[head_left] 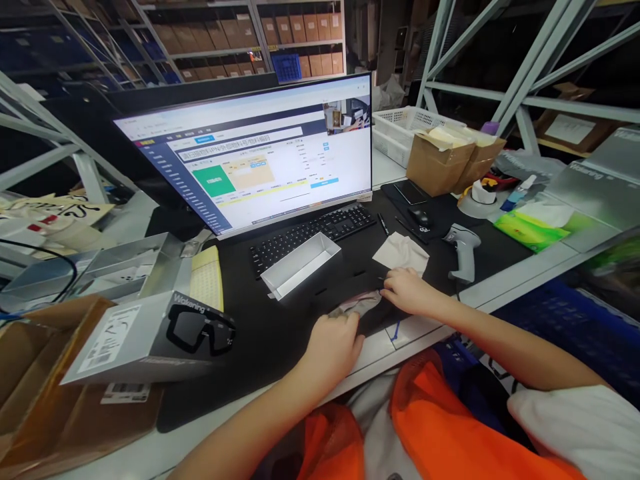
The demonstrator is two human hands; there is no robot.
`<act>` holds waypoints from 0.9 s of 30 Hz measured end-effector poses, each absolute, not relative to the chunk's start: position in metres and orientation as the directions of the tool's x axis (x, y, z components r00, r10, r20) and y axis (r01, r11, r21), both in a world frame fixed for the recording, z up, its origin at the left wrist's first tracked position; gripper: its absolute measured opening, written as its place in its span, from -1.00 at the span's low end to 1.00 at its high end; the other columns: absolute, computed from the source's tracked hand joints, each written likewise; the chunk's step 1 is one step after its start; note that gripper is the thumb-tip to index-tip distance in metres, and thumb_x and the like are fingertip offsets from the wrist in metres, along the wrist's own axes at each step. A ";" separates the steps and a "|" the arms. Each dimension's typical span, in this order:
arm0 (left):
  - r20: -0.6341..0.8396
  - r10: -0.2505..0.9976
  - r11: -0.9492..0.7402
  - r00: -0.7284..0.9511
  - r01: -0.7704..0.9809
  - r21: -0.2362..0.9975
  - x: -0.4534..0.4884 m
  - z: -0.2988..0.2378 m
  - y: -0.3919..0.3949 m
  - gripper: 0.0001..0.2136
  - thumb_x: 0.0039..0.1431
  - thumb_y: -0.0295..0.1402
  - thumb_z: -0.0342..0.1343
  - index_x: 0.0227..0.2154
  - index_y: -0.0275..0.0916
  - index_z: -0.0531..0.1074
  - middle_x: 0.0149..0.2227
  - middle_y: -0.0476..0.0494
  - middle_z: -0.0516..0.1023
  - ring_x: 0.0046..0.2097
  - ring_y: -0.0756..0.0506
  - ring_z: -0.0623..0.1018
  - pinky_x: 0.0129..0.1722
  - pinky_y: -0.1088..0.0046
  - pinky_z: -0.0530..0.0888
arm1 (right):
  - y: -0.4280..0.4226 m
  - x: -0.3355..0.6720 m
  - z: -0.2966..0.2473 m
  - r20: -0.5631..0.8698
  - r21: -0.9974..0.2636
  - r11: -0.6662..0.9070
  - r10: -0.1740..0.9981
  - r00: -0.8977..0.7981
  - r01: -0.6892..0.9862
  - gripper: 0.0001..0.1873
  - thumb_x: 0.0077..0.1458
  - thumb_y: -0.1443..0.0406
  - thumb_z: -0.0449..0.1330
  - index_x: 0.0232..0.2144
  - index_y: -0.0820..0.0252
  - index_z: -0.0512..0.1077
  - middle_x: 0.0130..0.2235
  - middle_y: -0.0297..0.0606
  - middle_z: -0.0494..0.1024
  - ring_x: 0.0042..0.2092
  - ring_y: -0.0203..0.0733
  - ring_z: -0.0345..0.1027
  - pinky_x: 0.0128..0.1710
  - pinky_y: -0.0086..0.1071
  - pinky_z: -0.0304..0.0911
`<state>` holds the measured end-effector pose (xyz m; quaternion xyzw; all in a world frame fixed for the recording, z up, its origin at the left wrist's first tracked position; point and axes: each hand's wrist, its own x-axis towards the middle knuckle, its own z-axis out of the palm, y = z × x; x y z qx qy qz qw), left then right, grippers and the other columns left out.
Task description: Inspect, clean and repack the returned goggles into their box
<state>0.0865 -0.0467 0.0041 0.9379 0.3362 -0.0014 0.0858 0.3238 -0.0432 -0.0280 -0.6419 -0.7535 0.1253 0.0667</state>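
Near the front edge of the black desk mat (240, 393), both hands are on a crumpled, clear-looking plastic bag (364, 304); its contents are too small to make out. My left hand (333, 343) is closed over the near left end, knuckles up. My right hand (407, 291) pinches the other end with its fingertips. Just beyond the right hand lies a creased beige cloth or paper sheet (400, 252). To the left, an open silver box tray (303, 265) rests partly against the keyboard (315, 237).
A monitor (290, 160) stands behind the keyboard. At left, a silver box (145, 340) printed with sunglasses sits on an open carton (55, 407). A barcode scanner (463, 253), mouse (421, 219), brown boxes (440, 163) and a green wipes pack (530, 230) are at right.
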 end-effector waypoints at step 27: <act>-0.008 0.419 -0.806 0.908 0.376 0.456 0.116 0.001 -0.006 -0.80 0.28 -0.28 0.14 -0.12 -0.26 0.49 0.10 -0.24 0.53 0.18 -0.23 0.47 0.26 0.17 0.37 | -0.026 0.333 -0.022 -0.084 -0.764 0.102 0.964 -0.254 0.638 -0.76 0.22 0.22 0.12 -0.25 0.23 0.54 -0.24 -0.20 0.61 -0.23 -0.16 0.42 -0.21 -0.35 0.22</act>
